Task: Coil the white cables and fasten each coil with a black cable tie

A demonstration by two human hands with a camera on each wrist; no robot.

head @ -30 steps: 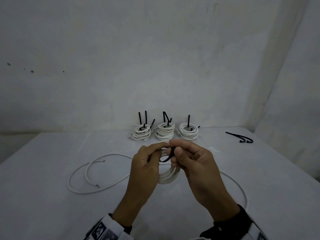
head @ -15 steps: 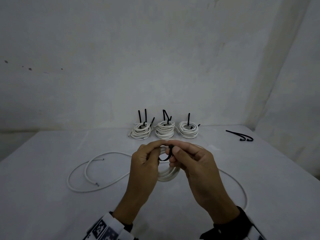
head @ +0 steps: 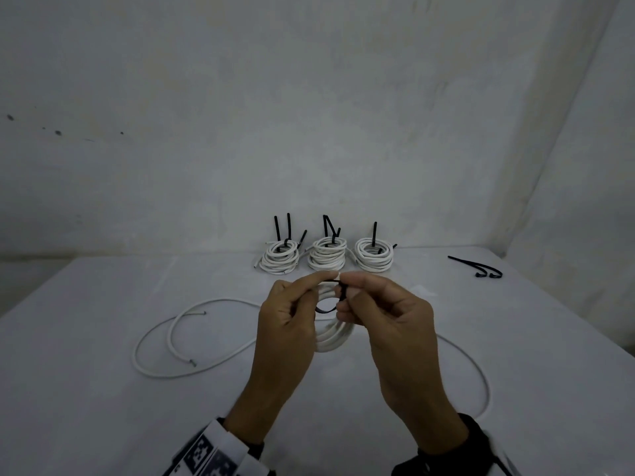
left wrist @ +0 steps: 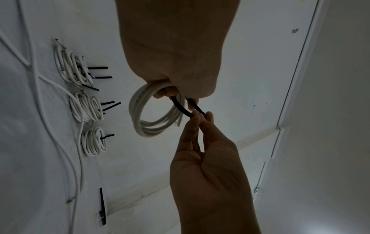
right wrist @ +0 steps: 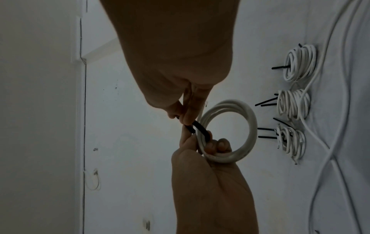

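Observation:
My left hand (head: 318, 286) grips a small white cable coil (head: 333, 336) above the table, fingers curled through its ring (right wrist: 230, 131). A black cable tie (head: 328, 308) loops round the coil's strands (left wrist: 181, 107). My right hand (head: 345, 293) pinches the tie's ends between thumb and fingertips (left wrist: 208, 116), right beside the left thumb. The coil hangs below both hands, partly hidden by them. One loose white cable (head: 161, 341) lies on the table to the left, and another strand (head: 476, 379) curves away to the right.
Three tied coils (head: 326, 257) with black tie tails sticking up stand in a row at the table's back edge by the wall. Spare black ties (head: 481, 269) lie at the back right. The table (head: 86, 407) meets walls behind and to the right.
Both hands stay in place with the coil. The right fingers have shifted slightly up along the tie, close against the left thumb.

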